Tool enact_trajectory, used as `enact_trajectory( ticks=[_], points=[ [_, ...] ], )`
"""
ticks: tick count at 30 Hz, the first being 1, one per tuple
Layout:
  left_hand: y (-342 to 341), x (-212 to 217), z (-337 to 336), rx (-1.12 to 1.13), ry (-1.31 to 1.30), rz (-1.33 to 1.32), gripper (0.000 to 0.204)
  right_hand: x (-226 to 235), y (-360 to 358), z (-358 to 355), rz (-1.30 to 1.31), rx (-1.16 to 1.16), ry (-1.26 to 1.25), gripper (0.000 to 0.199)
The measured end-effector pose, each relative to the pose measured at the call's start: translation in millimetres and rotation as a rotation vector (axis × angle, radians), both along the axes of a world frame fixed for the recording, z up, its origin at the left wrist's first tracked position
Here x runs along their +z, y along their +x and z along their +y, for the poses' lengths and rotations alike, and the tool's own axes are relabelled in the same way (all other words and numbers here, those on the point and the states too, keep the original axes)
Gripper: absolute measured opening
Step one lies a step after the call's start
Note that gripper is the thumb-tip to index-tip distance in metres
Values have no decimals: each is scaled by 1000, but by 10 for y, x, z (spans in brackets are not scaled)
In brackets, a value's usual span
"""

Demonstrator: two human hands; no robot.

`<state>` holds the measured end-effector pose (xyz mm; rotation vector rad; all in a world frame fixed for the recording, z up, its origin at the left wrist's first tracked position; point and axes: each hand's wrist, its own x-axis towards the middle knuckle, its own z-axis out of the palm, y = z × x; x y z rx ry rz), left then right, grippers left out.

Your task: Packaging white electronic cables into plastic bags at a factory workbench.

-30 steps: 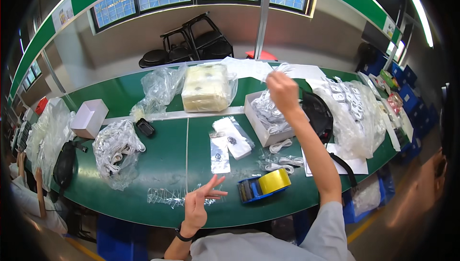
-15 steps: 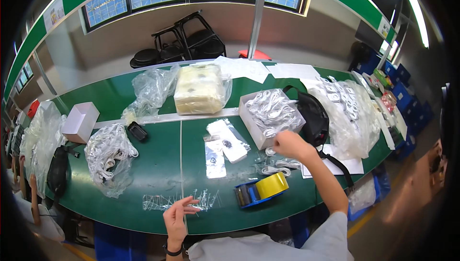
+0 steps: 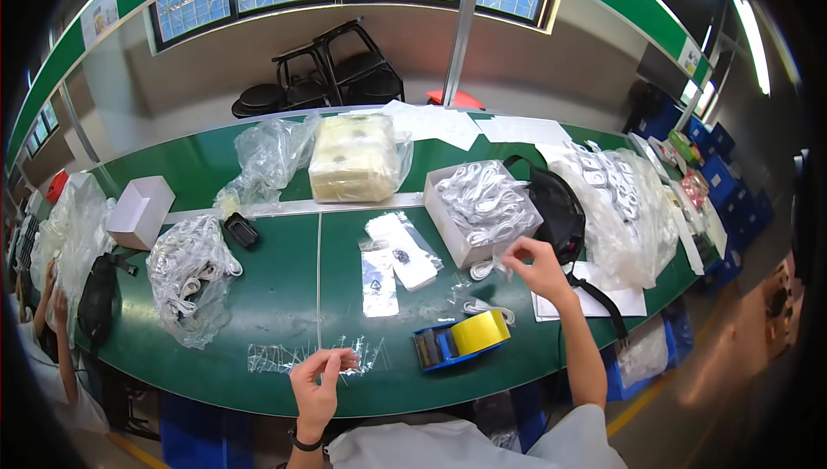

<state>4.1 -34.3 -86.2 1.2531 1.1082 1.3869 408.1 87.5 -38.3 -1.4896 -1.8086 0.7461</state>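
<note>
My left hand [image 3: 316, 383] is low over the table's front edge, beside thin clear and white strips [image 3: 274, 357] spread on the green top. Its fingers are stretched out and the thumb stands apart; I see nothing held. My right hand [image 3: 541, 271] is in a pinch by the near right corner of a white box [image 3: 461, 243] filled with coiled white cables [image 3: 487, 202]. Something pale and see-through shows at its fingertips, too small to name. A small cable coil [image 3: 481, 270] lies by the box, and a bagged white cable [image 3: 489, 308] is nearer me.
A blue tape dispenser with a yellow roll [image 3: 481, 333] stands in front. Flat clear bags [image 3: 379, 284] lie mid-table. A bag of cables [image 3: 191, 275] is at left, a wrapped block [image 3: 355, 163] behind, a black bag [image 3: 558, 211] at right. Another person's hands [image 3: 53, 292] are far left.
My right hand has moved slightly right and nearer me, away from the box's edge. Fewer bagged cables show beside the tape dispenser. My left hand's fingers have drawn closer together.
</note>
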Motion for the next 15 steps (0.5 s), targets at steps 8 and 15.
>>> enact_trajectory(
  ticks=[8, 15],
  points=[
    [499, 548, 382, -93, 203, 99, 51, 615, -1296, -421, -48, 134, 538, 22],
    [593, 519, 359, -73, 131, -209, 23, 570, -1739, -693, 20, 294, 546, 19]
  ],
)
